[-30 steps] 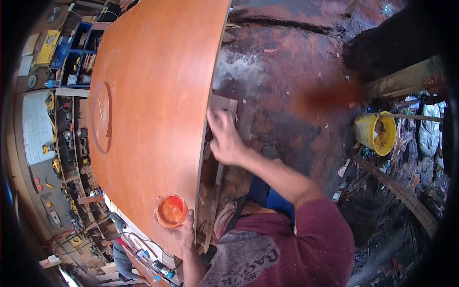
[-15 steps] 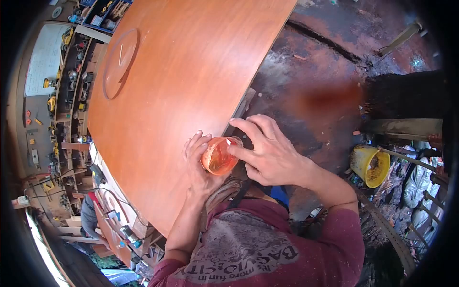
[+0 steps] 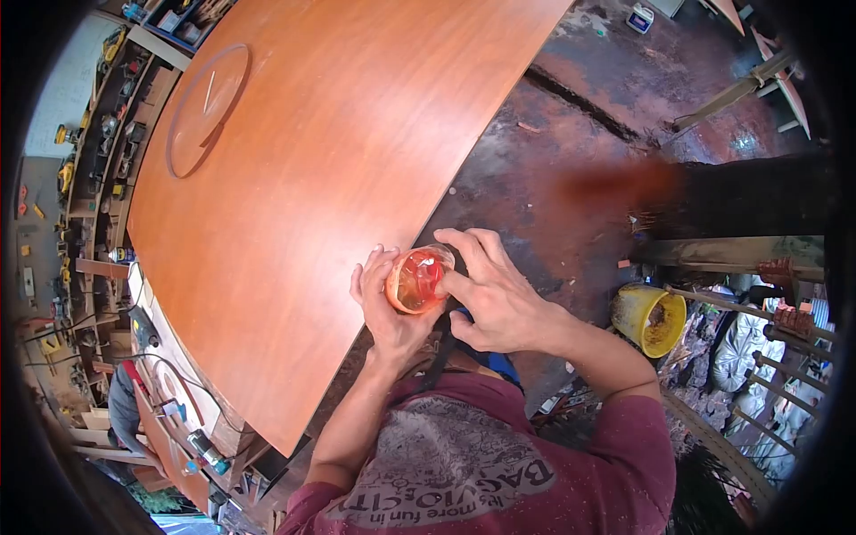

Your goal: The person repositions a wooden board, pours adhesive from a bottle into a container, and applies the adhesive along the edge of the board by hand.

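Note:
My left hand [image 3: 385, 308] is wrapped round a clear plastic cup [image 3: 398, 287] with a reddish-orange tint, tilted so that its mouth faces me. The cup is just off the edge of a large brown wood-faced panel [image 3: 294, 178]. My right hand [image 3: 504, 299] is at the cup's right side with its fingers apart. One fingertip reaches over the rim into the cup, while another finger stretches past the far rim. What that fingertip touches inside is unclear.
A clear round lid-like disc [image 3: 207, 111] lies on the panel with a thin pale stick on it. Shelves of tools [image 3: 102, 134] line the left. A yellow bucket [image 3: 649, 321] stands on the right. Lower left, a person's grey sleeve [image 3: 125, 406] shows near a drill [image 3: 207, 450].
My view has shifted, so the panel and bucket sit further left. My left hand keeps its hold on the cup, which has turned slightly. My right fingertip remains at its rim.

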`<state>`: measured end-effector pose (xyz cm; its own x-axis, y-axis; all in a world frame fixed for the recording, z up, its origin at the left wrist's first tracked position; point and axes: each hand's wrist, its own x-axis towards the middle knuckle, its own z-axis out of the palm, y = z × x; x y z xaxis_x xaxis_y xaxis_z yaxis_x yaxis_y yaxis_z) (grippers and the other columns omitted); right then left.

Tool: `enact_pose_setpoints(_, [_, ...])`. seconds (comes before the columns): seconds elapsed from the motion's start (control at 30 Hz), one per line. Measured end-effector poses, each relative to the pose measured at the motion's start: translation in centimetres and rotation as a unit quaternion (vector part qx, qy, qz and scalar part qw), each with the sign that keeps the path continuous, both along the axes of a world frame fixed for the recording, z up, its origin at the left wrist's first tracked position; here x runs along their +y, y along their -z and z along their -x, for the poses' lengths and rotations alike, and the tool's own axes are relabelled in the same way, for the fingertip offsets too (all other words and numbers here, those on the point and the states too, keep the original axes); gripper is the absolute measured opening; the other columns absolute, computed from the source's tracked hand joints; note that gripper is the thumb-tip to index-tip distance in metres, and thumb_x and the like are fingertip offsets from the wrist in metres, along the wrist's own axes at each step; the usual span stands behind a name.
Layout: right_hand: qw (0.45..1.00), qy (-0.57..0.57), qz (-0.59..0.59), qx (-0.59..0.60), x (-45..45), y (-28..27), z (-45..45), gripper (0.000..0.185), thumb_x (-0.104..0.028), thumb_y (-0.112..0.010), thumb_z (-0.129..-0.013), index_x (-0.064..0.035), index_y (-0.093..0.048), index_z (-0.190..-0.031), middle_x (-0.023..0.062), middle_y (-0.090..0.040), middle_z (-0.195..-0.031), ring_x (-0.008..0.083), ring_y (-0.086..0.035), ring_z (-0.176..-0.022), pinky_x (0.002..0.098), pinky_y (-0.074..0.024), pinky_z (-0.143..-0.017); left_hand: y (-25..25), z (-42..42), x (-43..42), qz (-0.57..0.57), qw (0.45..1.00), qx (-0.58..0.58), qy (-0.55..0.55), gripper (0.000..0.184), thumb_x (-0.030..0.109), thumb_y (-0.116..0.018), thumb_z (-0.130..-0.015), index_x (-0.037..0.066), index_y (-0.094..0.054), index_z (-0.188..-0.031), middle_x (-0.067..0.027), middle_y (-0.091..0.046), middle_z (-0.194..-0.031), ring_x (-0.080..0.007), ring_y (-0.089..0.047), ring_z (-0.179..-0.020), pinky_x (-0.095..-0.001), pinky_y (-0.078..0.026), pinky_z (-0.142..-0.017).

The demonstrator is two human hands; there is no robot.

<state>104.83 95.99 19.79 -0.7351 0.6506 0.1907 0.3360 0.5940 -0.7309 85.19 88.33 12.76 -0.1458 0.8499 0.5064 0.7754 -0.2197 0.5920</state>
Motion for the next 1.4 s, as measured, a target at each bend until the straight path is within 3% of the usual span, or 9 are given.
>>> enact_pose_setpoints(0.13, [0.999, 0.029, 0.028, 0.021, 0.1, -0.5, 0.1, 0.037, -0.005, -0.075, -0.071, -0.0062, -0.066, -0.106, 0.024, -0.037, -0.154, 0.0473, -0.037, -0.137, 0.0565, -0.0384, -0.113, -0.5, -0.1, 0.4, 0.041, 0.997, 0.039, -0.044, 0.093, 0.024, -0.098, -0.069, 0.007, -0.044, -0.142, -0.0133, -0.061, -0.136, -0.0336, -0.054, -0.136, -0.0498, -0.031, -0.118])
enact_pose_setpoints(0.33, [0.944, 0.087, 0.241, 0.211, 0.7, 6.1, 0.3, 0.049, -0.007, -0.071, -0.072, -0.0082, -0.069, -0.121, 0.0149, -0.041, -0.16, 0.0307, -0.045, -0.138, 0.0465, -0.0361, -0.116, -1.9, 4.4, 0.6, 0.056, 0.881, -0.462, -0.086, 0.075, 0.025, -0.088, -0.081, 0.001, -0.049, -0.141, -0.013, -0.06, -0.135, -0.0245, -0.054, -0.134, -0.0395, -0.043, -0.113])
enact_pose_setpoints(0.4, [0.765, 0.136, 0.453, 0.436, 1.2, 10.4, 2.1, 0.064, -0.005, -0.068, -0.072, -0.0063, -0.063, -0.136, 0.0098, -0.043, -0.16, 0.0227, -0.047, -0.136, 0.0424, -0.0368, -0.115, -1.7, 7.8, -1.2, 0.04, 0.881, -0.463, -0.09, 0.078, 0.042, -0.082, -0.085, 0.004, -0.05, -0.145, -0.0124, -0.059, -0.142, -0.0268, -0.052, -0.137, -0.0473, -0.034, -0.117])
enact_pose_setpoints(0.5, [0.669, 0.155, 0.464, 0.559, 2.7, 15.5, 4.8, 0.074, -0.006, -0.065, -0.074, -0.0046, -0.055, -0.147, 0.0059, -0.044, -0.159, 0.0188, -0.047, -0.136, 0.0398, -0.0366, -0.115, -4.4, 8.0, -2.3, 0.041, 0.886, -0.453, -0.089, 0.087, 0.053, -0.079, -0.085, 0.006, -0.047, -0.151, -0.0119, -0.057, -0.148, -0.0289, -0.049, -0.141, -0.0508, -0.029, -0.119])
enact_pose_setpoints(0.73, [0.564, 0.146, 0.453, 0.675, 4.4, 18.9, 8.8, 0.077, -0.02, -0.061, -0.08, -0.0028, -0.047, -0.154, 0.0072, -0.038, -0.166, 0.0219, -0.048, -0.136, 0.0417, -0.0363, -0.115, -5.0, 8.9, -4.5, 0.04, 0.926, -0.365, -0.085, 0.094, 0.052, -0.08, -0.085, 0.003, -0.042, -0.156, -0.0147, -0.053, -0.151, -0.0306, -0.048, -0.144, -0.0484, -0.033, -0.119])
enact_pose_setpoints(0.97, [0.608, 0.138, 0.417, 0.662, 5.7, 18.8, 9.0, 0.098, -0.013, -0.06, -0.076, -0.0019, -0.024, -0.167, 0.0125, -0.03, -0.169, 0.0263, -0.038, -0.146, 0.0405, -0.0265, -0.123, -6.3, 8.3, -4.7, 0.07, 0.93, -0.355, -0.065, 0.097, 0.053, -0.082, -0.083, 0.003, -0.041, -0.156, -0.0156, -0.054, -0.15, -0.0308, -0.049, -0.143, -0.0461, -0.037, -0.118])
enact_pose_setpoints(1.1, [0.828, 0.237, 0.247, 0.443, 0.5, 17.7, 9.8, 0.104, -0.009, -0.064, -0.073, -0.0088, -0.023, -0.168, 0.0192, -0.03, -0.167, 0.0342, -0.031, -0.154, 0.046, -0.0262, -0.124, -6.5, 7.5, -4.5, 0.075, 0.933, -0.343, -0.079, 0.1, 0.057, -0.083, -0.081, 0.002, -0.043, -0.154, -0.0147, -0.055, -0.147, -0.0303, -0.05, -0.14, -0.0445, -0.039, -0.115])
enact_pose_setpoints(1.2, [0.886, 0.275, 0.191, 0.32, -2.8, 17.6, 9.8, 0.095, -0.015, -0.066, -0.07, -0.0119, -0.041, -0.162, 0.0199, -0.037, -0.159, 0.0372, -0.04, -0.143, 0.0492, -0.0396, -0.115, -7.5, 5.8, -3.7, 0.085, 0.938, -0.324, -0.087, 0.102, 0.059, -0.083, -0.079, 0.002, -0.043, -0.153, -0.0141, -0.055, -0.143, -0.0295, -0.051, -0.137, -0.0431, -0.041, -0.113])
enact_pose_setpoints(1.4, [0.876, 0.388, 0.074, 0.276, 5.0, 17.4, 6.5, 0.081, -0.002, -0.063, -0.073, -0.0055, -0.05, -0.152, 0.0256, -0.04, -0.15, 0.0433, -0.045, -0.125, 0.052, -0.0408, -0.109, -7.7, 4.2, -3.5, 0.1, 0.946, -0.298, -0.082, 0.102, 0.062, -0.082, -0.079, 0.0, -0.043, -0.15, -0.0135, -0.054, -0.137, -0.0288, -0.052, -0.133, -0.0426, -0.042, -0.112])
